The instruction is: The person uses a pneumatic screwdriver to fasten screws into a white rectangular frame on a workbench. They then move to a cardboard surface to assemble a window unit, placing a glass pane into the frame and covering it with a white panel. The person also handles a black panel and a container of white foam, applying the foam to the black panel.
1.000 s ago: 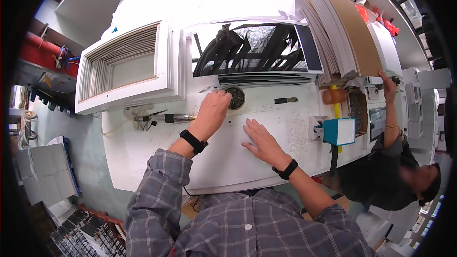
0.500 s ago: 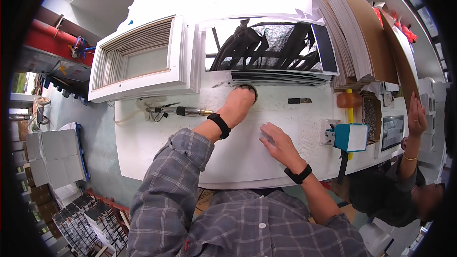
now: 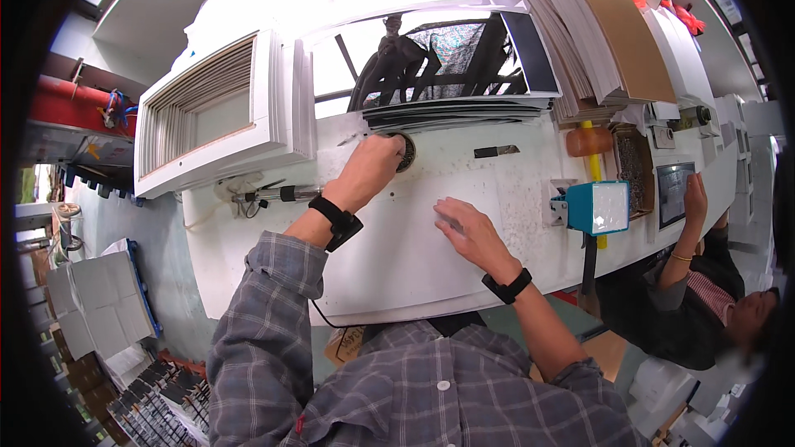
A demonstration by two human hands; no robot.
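Note:
My left hand (image 3: 369,167) is closed at the rim of a small round dark dish (image 3: 407,154). Its fingertips are hidden, so I cannot make out what they hold. Dark small contents show in the dish. To the right and nearer me, my right hand (image 3: 470,232) hovers over or rests on the white work surface (image 3: 414,269), fingers apart and holding nothing. Left of my left wrist lies a slim metal air tool (image 3: 290,193) with a hose. A black-handled cutter (image 3: 497,151) lies right of the dish.
White frames (image 3: 273,128) are stacked at the left, glossy dark panels (image 3: 464,116) at the back. Brown and white boards (image 3: 604,25) stand back right. A teal lamp (image 3: 598,208), a mallet (image 3: 590,141) and a box of small metal parts (image 3: 633,170) lie right. A co-worker's hand (image 3: 694,199) reaches in.
The view has shifted, moving the table's things leftward. My left hand has drawn back slightly, baring more of the dish. At the right, the leaning brown panel beside the co-worker's hand no longer shows.

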